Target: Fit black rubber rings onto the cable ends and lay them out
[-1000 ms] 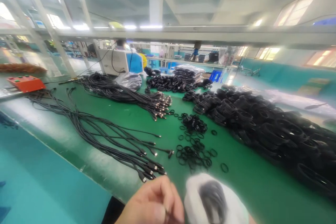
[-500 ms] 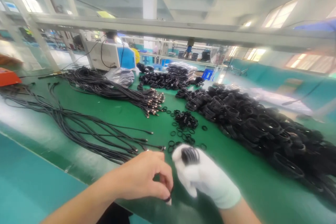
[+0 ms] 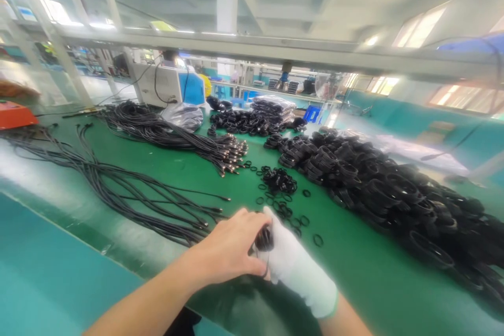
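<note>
My bare left hand curves over the fingers of my right hand, thumb and fingertips closed on a thin black ring. My right hand wears a white glove and its fingers are drawn together. A stack of black rings sits at the gloved fingers, partly covered by my left hand. Whether the rings are looped round the fingers or gripped by them is hard to make out. Just beyond the hands, loose black rings lie on the green tabletop, near a small heap of rings.
Black cables stretch along the left, their plug ends near my left hand. Behind them lies a thicker cable bundle. A large pile of black coiled items fills the right side. A white and blue machine stands at the back.
My hands were apart and have come together, the left moving up and right, the right moving left. Loose rings formerly behind the glove now show on the table.
</note>
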Motion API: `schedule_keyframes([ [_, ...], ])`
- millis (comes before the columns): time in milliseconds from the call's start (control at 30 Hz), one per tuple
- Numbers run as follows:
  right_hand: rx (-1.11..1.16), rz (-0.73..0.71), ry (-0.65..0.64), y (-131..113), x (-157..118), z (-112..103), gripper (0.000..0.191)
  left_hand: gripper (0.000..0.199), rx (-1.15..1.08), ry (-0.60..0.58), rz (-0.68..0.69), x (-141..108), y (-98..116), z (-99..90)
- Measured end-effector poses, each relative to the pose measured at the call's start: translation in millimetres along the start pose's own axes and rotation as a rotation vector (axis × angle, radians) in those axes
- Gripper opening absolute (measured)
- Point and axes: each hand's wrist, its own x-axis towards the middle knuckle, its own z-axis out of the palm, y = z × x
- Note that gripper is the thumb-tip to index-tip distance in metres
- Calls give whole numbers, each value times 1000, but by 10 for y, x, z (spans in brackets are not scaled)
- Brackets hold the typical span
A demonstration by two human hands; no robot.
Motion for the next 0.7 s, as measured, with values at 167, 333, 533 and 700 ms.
schedule_keyframes([
  [167,-162,-186,75,5,-19,-18,93,43,167,-135,-32,155,-17,-98],
  [333,-38,-272,115,-118,-46,-135,40,21,-112,-249,20,330,-220,-222],
  [533,632,-233,-440,-182,-125,-273,44,19,-222,-195,-109,250,-232,-43],
  [700,764,-334,-479,-61,-51,-195,46,13,-820,-54,-161,207,-91,-168],
])
